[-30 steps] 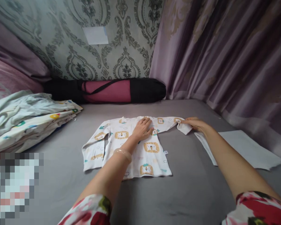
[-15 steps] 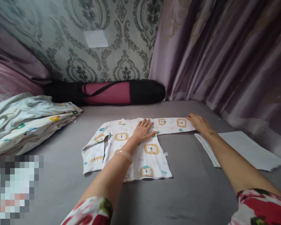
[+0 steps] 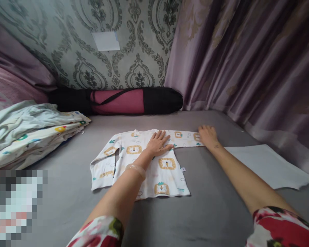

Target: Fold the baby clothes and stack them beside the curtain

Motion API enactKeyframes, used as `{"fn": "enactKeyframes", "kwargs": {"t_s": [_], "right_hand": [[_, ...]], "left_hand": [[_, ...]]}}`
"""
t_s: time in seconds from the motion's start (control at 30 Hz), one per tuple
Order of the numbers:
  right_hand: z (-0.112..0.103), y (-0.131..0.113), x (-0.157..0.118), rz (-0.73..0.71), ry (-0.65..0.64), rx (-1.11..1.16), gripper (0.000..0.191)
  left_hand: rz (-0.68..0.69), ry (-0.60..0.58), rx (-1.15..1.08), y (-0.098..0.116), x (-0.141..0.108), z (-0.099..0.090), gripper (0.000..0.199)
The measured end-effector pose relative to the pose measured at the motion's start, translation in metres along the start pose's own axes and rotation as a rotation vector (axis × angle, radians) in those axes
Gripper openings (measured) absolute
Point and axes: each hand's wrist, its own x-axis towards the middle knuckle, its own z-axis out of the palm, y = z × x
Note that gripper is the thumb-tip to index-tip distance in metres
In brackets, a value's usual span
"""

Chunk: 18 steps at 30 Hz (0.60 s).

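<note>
A white long-sleeved child's shirt (image 3: 149,178) with a lion-face print lies spread on the grey bed sheet (image 3: 190,223). Its left-hand sleeve bends downward, while the other stretches straight out to the right. My left hand (image 3: 158,142), open with fingers spread, presses flat on the upper chest near the shoulder. On the outer end of the stretched sleeve rests my right hand (image 3: 208,137), palm down with its fingers laid over the fabric. That hand covers the cuff.
A folded pile of printed clothes (image 3: 36,133) sits at the left. Along the wall lies a black and maroon roll bag (image 3: 118,101). White folded cloth (image 3: 267,164) lies at the right, partly behind my forearm. Purple curtains (image 3: 221,61) hang at the right side.
My right hand has shifted left from the cuff's tip onto the sleeve, its fingers going from a pinch to lying over it. My left hand and the shirt body stay put.
</note>
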Motion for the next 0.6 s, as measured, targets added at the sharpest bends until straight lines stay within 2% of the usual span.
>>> {"fn": "enactKeyframes", "kwargs": {"t_s": [0.07, 0.2, 0.3, 0.43, 0.6], "right_hand": [[0.009, -0.039, 0.001, -0.098, 0.066, 0.088, 0.047], [0.034, -0.119, -0.001, -0.292, 0.06, 0.211, 0.056], [0.04, -0.148, -0.007, -0.324, -0.006, 0.238, 0.061], [0.033, -0.141, -0.015, -0.267, -0.053, 0.194, 0.065], [0.025, -0.103, -0.022, -0.135, -0.039, 0.076, 0.062]], "left_hand": [[-0.006, -0.028, -0.006, 0.001, 0.0, -0.002, 0.071], [0.011, -0.026, 0.021, 0.001, 0.001, -0.001, 0.069], [0.025, -0.038, 0.048, -0.001, 0.003, 0.004, 0.07], [0.009, -0.011, 0.048, -0.005, 0.005, 0.012, 0.073], [-0.001, 0.007, 0.001, -0.006, 0.005, 0.013, 0.076]]}}
